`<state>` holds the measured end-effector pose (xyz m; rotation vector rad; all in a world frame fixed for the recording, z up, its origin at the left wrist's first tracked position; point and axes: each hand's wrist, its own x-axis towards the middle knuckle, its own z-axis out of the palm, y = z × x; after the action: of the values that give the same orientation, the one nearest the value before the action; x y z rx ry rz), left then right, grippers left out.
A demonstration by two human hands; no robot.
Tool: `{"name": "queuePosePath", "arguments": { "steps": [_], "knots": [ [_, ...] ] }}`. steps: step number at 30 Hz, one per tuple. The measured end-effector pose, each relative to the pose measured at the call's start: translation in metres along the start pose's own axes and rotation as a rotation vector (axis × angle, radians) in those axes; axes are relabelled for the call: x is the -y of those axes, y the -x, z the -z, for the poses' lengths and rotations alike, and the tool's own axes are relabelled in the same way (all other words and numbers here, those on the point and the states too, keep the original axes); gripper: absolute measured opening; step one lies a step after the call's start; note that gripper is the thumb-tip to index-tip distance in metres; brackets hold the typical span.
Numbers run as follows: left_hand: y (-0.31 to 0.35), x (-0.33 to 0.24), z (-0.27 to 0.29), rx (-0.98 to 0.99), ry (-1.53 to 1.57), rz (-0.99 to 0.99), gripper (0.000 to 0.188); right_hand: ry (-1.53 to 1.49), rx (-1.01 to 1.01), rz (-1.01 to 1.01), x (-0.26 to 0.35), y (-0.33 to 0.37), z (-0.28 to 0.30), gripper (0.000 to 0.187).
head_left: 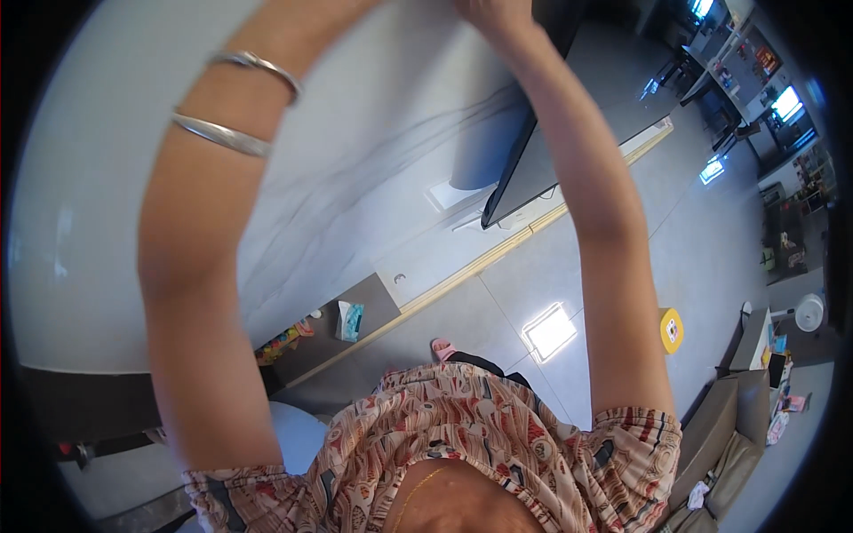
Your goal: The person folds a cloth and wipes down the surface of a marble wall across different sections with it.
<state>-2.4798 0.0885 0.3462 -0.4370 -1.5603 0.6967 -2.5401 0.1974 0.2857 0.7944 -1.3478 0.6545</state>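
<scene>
Both my arms are raised toward a white, grey-veined wall panel [355,195]. My left forearm [209,186], with two silver bangles [222,134] on it, runs out of the top edge, so the left hand is out of the picture. At the top edge my right hand [496,11] shows only in part, in front of the panel. Its fingers are cut off, and whether it holds anything cannot be seen. Beside my right forearm stands a large, thin dark television [533,178].
A long low cabinet [426,277] runs below the wall, bearing a tissue pack [349,321] and colourful packets [286,342]. A yellow container [671,330] stands on the grey tiled floor [471,320]. At right are a brown sofa [711,431] and white fan [808,313].
</scene>
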Motion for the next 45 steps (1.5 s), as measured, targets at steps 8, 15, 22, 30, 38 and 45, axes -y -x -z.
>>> {"name": "queuePosePath", "arguments": {
  "steps": [8, 15, 22, 30, 38, 45],
  "knots": [
    [0.115, -0.150, 0.009, 0.427, 0.253, -0.163, 0.049, 0.044, 0.489, -0.575, 0.026, 0.228, 0.039, 0.086],
    [0.217, -0.209, 0.046, 0.580, 0.398, -0.220, 0.052, 0.263, 0.934, -0.587, 0.102, 0.327, 0.053, 0.085],
    [0.185, -0.149, 0.064, 0.416, 0.437, 0.173, 0.050, -0.316, 0.334, -0.789, 0.086, 0.250, 0.029, 0.068],
    [0.154, 0.030, 0.131, 0.318, 0.223, 0.470, 0.075, -0.219, 0.014, 0.177, 0.156, 0.035, -0.027, 0.079],
    [0.251, 0.094, 0.211, 0.079, -0.231, 0.527, 0.085, -0.471, 0.018, 0.462, 0.299, -0.017, -0.049, 0.056],
    [0.374, 0.076, 0.294, 0.367, -0.311, 1.025, 0.107, -0.641, 0.228, 0.751, 0.432, 0.034, -0.068, 0.062]
  ]
}}
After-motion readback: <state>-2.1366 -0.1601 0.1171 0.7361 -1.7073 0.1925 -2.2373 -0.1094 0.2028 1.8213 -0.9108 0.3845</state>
